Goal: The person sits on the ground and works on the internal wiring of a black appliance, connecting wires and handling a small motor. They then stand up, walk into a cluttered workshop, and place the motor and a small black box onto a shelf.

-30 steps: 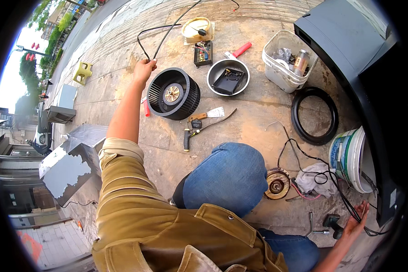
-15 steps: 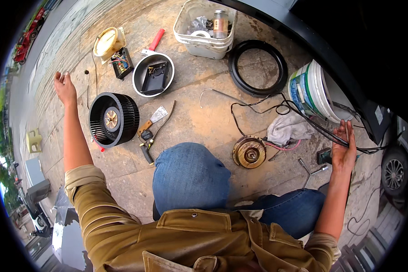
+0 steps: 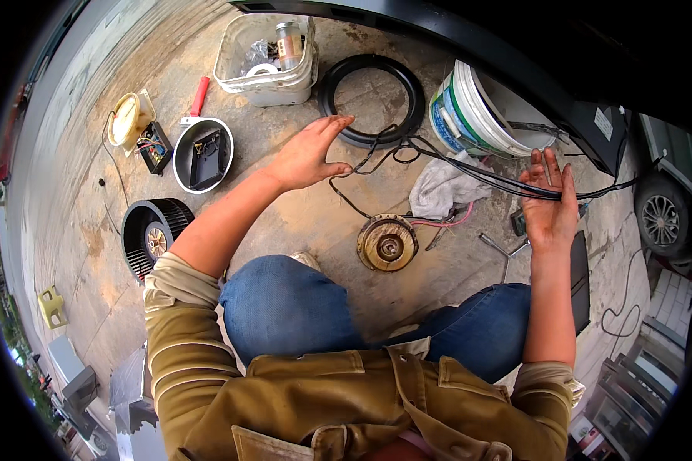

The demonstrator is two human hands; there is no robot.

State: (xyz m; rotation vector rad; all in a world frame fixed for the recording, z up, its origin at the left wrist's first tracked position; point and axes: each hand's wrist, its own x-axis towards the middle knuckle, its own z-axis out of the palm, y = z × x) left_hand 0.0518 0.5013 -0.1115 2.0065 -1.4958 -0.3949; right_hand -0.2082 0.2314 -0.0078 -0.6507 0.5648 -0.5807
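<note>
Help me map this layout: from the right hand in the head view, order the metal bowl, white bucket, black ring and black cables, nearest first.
1. Black cables, across the right hand.
2. White bucket, ahead and left.
3. Black ring, left of the bucket.
4. Metal bowl, left of the ring.

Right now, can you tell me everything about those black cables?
The black cables look thin, bendy and plastic-coated. They run bunched across the palm of the right hand and on past it. Leftward they spread into loose, tangled loops near the left hand; one strand bends down toward the round motor part.
</note>
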